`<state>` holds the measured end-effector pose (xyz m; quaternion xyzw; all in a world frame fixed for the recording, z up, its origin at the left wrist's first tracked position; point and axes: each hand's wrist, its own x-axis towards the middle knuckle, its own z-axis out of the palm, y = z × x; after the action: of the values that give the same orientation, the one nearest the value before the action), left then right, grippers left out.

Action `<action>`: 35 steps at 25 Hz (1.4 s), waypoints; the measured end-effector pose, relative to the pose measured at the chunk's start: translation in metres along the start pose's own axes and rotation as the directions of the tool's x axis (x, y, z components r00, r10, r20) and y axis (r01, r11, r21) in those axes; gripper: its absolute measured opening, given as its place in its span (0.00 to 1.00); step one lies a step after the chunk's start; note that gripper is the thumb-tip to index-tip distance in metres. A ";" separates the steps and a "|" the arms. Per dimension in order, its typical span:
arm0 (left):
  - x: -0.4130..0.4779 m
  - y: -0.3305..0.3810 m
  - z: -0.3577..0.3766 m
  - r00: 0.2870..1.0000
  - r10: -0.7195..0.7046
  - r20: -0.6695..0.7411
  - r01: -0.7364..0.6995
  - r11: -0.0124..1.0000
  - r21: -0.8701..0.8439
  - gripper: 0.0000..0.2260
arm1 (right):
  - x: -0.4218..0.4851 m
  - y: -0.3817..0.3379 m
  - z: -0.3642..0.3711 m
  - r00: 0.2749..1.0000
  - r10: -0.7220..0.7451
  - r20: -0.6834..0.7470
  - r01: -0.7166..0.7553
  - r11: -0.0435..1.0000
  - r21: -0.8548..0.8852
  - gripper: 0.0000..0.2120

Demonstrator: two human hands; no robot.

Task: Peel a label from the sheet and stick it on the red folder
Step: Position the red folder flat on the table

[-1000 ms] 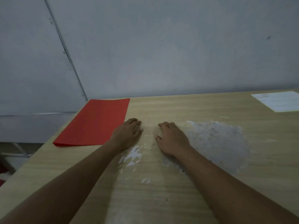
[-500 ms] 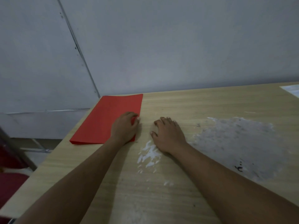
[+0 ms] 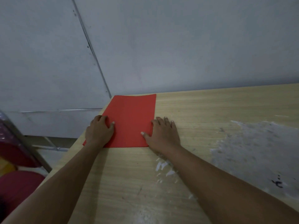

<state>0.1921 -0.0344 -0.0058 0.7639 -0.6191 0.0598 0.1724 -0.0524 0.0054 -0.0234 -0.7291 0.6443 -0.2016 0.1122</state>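
Note:
The red folder [image 3: 132, 120] lies flat at the far left corner of the wooden table [image 3: 210, 107]. My left hand [image 3: 99, 130] rests on the folder's left edge, fingers curled over that edge and thumb on top. At the folder's right edge lies my right hand [image 3: 162, 135], flat, with its thumb on the red surface and its fingers spread on the table beside it. The label sheet is out of view.
A large white scuffed patch [image 3: 258, 151] marks the table on the right, with small white flecks [image 3: 163, 167] under my right forearm. The table's left edge drops off by the folder. A red chair [image 3: 17, 188] stands lower left. A grey wall stands behind.
The view has swung left, so the white sheet at the right left the frame. My left hand moved across to the folder's left edge and my right hand came up to its right edge.

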 end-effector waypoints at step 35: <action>-0.043 0.059 0.006 0.996 0.052 0.072 -0.060 0.992 0.113 0.24 | -0.038 0.042 -0.022 0.998 -0.045 -0.032 0.041 0.995 -0.095 0.31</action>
<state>0.1248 -0.0065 -0.0137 0.7565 -0.6413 0.0739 0.1050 -0.1027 0.0394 -0.0271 -0.7438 0.6391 -0.1855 0.0622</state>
